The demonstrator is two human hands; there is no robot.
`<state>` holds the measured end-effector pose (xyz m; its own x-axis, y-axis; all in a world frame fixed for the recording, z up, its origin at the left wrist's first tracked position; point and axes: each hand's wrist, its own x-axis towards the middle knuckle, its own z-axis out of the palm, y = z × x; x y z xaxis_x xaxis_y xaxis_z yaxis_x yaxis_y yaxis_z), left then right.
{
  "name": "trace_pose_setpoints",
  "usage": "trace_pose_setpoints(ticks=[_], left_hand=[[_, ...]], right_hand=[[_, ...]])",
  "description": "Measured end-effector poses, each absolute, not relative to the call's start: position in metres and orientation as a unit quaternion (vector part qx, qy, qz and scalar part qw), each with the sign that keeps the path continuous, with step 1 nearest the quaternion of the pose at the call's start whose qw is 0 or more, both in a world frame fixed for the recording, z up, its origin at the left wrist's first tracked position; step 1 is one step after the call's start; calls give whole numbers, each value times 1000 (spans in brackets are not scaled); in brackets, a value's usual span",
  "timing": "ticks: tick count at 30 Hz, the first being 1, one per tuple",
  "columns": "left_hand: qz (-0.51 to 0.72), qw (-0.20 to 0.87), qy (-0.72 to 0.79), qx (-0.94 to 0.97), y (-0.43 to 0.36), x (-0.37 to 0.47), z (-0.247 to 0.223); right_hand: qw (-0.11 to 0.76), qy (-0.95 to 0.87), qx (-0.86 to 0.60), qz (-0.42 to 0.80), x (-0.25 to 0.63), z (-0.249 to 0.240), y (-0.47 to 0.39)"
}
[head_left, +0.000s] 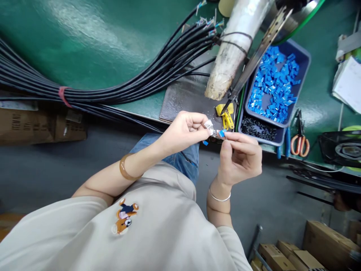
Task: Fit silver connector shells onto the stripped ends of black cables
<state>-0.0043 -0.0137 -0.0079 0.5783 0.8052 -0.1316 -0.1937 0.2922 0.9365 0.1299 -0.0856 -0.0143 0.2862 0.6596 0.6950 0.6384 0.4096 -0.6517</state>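
Observation:
My left hand [187, 131] pinches a cable end with a whitish wrap [209, 125] between thumb and fingers, just off the table's front edge. Beside it, my right hand [239, 154] has its thumb and fingertips pressed together at a small blue connector [222, 133] on the wires. A second blue piece [205, 143] hangs below my left fingertips. Behind the hands, a yellow tool [227, 116] lies on the dark plate [180, 98]. Fine wires between the fingers are too small to tell apart.
Black cables [118, 94] run along the table [113, 45] from the left. A thick pale tube [234, 49] and a metal arm [254, 56] reach over the plate. To the right are a bin of blue connectors [306, 71], a bin of black parts [278, 141] and orange-handled scissors [300, 145].

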Motion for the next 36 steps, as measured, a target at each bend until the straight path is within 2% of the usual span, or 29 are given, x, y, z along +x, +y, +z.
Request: trace_pose_setpoints(ticks=[4, 10, 14, 21, 36], left_hand=[[363, 732, 316, 482, -13, -2, -8], [357, 722, 323, 496, -11, -2, -8], [355, 715, 325, 507, -8, -1, -6], [379, 696, 332, 511, -4, 3, -4], [414, 679, 351, 495, 5, 10, -7]], right_hand=[[569, -624, -535, -15, 128, -16, -85], [612, -573, -544, 38, 129, -20, -82], [574, -579, -574, 72, 134, -21, -81], [505, -654, -564, 1, 141, -18, -78], [480, -691, -537, -49, 149, -13, -64]])
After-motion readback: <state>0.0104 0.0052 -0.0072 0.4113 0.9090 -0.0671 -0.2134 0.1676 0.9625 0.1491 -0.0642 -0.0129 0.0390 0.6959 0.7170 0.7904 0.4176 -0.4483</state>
